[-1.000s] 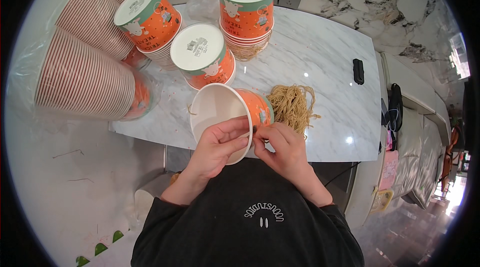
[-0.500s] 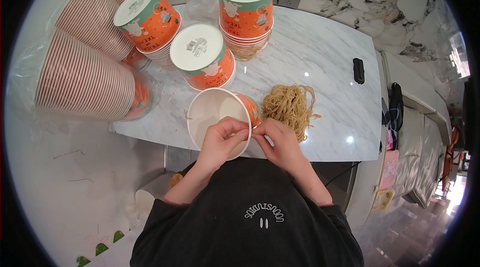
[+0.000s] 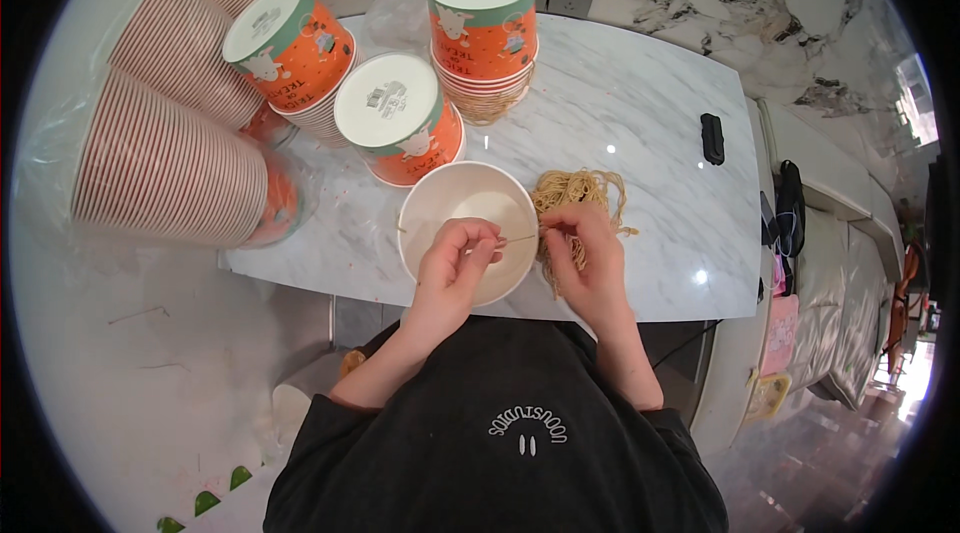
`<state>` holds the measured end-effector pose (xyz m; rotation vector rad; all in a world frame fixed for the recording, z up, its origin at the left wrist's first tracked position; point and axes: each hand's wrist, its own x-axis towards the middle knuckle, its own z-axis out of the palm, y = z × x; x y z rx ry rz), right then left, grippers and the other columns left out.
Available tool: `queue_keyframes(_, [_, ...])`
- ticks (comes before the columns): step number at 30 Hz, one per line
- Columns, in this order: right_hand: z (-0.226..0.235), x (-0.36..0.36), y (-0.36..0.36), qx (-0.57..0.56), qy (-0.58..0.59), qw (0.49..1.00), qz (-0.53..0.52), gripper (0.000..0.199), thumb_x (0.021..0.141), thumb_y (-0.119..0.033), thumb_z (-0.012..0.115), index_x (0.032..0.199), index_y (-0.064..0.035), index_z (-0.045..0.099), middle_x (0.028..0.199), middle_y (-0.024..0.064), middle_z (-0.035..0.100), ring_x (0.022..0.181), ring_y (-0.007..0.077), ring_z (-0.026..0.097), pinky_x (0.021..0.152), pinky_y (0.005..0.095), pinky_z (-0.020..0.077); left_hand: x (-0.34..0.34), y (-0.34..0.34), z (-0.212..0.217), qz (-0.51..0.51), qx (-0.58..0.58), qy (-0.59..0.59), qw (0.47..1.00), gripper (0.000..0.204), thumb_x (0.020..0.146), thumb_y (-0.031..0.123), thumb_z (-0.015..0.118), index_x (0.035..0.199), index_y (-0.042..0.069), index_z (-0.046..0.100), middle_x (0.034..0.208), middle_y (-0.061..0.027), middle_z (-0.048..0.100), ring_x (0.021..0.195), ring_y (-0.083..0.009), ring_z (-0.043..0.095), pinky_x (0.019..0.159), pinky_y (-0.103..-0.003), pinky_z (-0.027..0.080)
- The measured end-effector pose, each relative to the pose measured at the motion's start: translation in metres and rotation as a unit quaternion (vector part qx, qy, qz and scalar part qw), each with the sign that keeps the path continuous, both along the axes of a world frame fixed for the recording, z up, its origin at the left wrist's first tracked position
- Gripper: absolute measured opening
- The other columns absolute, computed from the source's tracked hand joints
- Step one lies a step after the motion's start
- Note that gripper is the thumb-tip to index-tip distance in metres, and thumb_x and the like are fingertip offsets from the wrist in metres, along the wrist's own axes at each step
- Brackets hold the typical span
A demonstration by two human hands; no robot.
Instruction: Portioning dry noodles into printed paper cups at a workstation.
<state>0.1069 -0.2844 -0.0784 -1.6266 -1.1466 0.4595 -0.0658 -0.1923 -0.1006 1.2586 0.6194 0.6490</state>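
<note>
A paper bucket (image 3: 468, 178) stands at the table's front edge, its white inside facing up. A bit of tan cord pokes out at its left rim. Above its opening, my left hand (image 3: 455, 268) pinches a thin tan cord (image 3: 518, 238). The cord runs right, across the bucket's rim, to my right hand (image 3: 590, 258), whose thumb and finger are closed on it. Behind my right hand lies a loose pile of tan cords (image 3: 600, 186), partly covered by the fingers.
Upside-down orange and green paper buckets stand at the back: a single-looking one (image 3: 400, 103), a stack (image 3: 290, 48) and another stack (image 3: 482, 18) with cords at its base. Tall bagged stacks (image 3: 175, 163) lean at left. A black object (image 3: 712, 139) lies on the marble table (image 3: 660, 233).
The bucket has gone from tilted to facing up and sits a little further right. My right hand has moved away from my left, and the cord now spans between them.
</note>
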Motion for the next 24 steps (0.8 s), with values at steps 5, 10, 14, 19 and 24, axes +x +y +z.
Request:
queue_keyframes(5, [-0.004,-0.015,0.009,0.066,-0.096,0.993,0.035,0.023,0.084,0.005,0.071,0.105,-0.0007,0.066,0.108,0.0131,0.063,0.091,0.0312,0.067,0.078,0.0354,0.0557,0.011,0.000,-0.002,0.036,0.064,0.022,0.997,0.011,0.102,0.008,0.061,0.109,0.000,0.063,0.114,-0.0066,0.057,0.106,-0.0134,0.058,0.090,-0.028,0.050])
queue_keyframes(10, [-0.022,-0.011,0.011,0.055,-0.100,0.993,0.032,0.022,0.081,0.005,0.072,0.102,-0.0012,0.067,0.110,0.0123,0.064,0.093,0.0306,0.068,0.075,0.0366,0.0572,0.014,0.013,0.014,-0.010,0.216,0.110,0.970,0.010,0.094,0.008,0.070,0.102,0.001,0.066,0.112,-0.0087,0.057,0.101,-0.0189,0.059,0.087,-0.032,0.049])
queue_keyframes(14, [-0.024,0.004,0.013,0.048,-0.084,0.993,0.059,0.018,0.080,0.005,0.072,0.097,-0.0001,0.066,0.109,0.0107,0.065,0.093,0.0293,0.068,0.076,0.0361,0.0575,0.020,0.032,0.040,-0.055,0.337,0.145,0.929,0.016,0.090,0.006,0.070,0.105,0.002,0.067,0.115,-0.0127,0.059,0.106,-0.0294,0.062,0.090,-0.037,0.050])
queue_keyframes(19, [-0.015,0.026,0.015,0.023,-0.108,0.977,0.182,0.019,0.076,0.007,0.072,0.093,-0.0001,0.066,0.106,0.0080,0.067,0.094,0.0264,0.068,0.077,0.0350,0.0574,0.029,0.049,0.055,-0.050,0.468,0.132,0.872,0.016,0.091,0.003,0.068,0.107,0.000,0.070,0.127,-0.0152,0.060,0.113,-0.0292,0.062,0.093,-0.036,0.050])
queue_keyframes(24, [-0.017,0.034,0.019,0.038,-0.117,0.958,0.260,0.015,0.078,0.004,0.070,0.092,0.0000,0.065,0.107,0.0078,0.064,0.096,0.0277,0.067,0.081,0.0363,0.0559,0.031,0.088,0.018,-0.330,0.112,0.245,0.905,0.017,0.096,0.008,0.068,0.111,0.000,0.071,0.106,-0.0072,0.073,0.097,-0.0139,0.069,0.085,-0.028,0.054])
